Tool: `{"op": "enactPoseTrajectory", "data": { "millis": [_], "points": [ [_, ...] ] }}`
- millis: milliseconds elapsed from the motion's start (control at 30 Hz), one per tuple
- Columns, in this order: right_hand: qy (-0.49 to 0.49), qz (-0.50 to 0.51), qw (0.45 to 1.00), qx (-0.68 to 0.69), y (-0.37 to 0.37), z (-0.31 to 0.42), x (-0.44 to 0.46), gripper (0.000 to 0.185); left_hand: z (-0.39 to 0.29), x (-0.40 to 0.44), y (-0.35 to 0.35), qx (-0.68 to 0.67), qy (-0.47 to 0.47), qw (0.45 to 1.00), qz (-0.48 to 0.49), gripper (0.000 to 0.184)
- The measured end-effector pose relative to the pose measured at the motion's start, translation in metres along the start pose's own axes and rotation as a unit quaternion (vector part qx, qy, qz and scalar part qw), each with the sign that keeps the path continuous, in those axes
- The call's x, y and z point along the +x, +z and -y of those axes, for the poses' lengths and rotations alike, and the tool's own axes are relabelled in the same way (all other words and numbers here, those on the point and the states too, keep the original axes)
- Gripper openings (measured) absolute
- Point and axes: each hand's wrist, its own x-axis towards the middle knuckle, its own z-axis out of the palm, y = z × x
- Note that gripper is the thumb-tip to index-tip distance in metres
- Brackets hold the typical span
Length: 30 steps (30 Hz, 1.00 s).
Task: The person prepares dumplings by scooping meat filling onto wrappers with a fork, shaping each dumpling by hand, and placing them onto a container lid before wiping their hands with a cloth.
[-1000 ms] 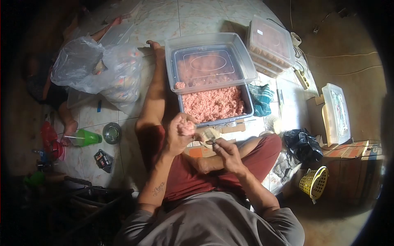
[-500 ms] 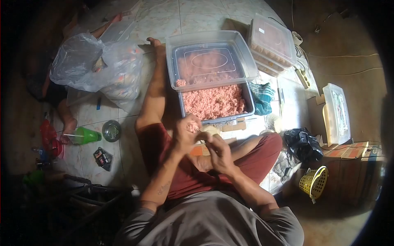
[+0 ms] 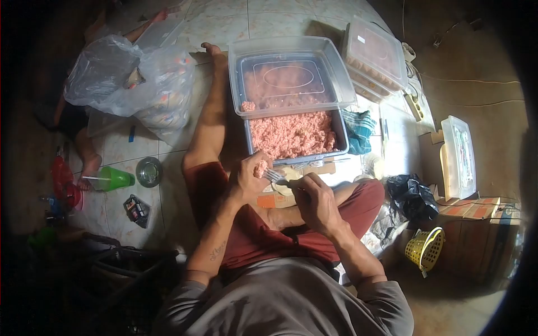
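Pink mix (image 3: 260,168) sits as a lump in the left hand (image 3: 248,180), whose fingers curl around it. The right hand (image 3: 317,201) grips a fork (image 3: 273,176), its tines touching or just beside the lump. More mix lies in the tub (image 3: 322,156) beyond, partly beneath a clear box (image 3: 338,84).

The fork (image 3: 274,176) looks like shiny metal, the pink mass (image 3: 291,134) rough and crumbly, the upper tray (image 3: 338,75) smooth translucent plastic, the floor tiles (image 3: 280,21) glossy
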Motion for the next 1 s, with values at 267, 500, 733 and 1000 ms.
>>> {"op": "enactPoseTrajectory", "data": {
  "millis": [267,500,733,1000],
  "points": [
    [0.087,-0.117,0.974,0.172,0.016,-0.011,0.001,0.01,0.004,-0.008,-0.005,0.005,-0.1,0.995,0.016,0.035],
    [0.42,-0.042,0.77,0.477,0.037,-0.075,-0.028,0.01,0.023,-0.026,-0.01,-0.273,-0.104,0.956,0.006,0.028],
    [0.033,-0.015,0.999,-0.018,0.005,0.008,-0.01,0.008,0.012,-0.014,0.017,0.042,-0.076,0.996,0.035,0.029],
    [0.041,-0.009,0.999,-0.002,-0.001,0.017,0.004,0.008,0.0,-0.016,-0.013,-0.052,-0.093,0.993,0.051,0.026]
  ]
}}
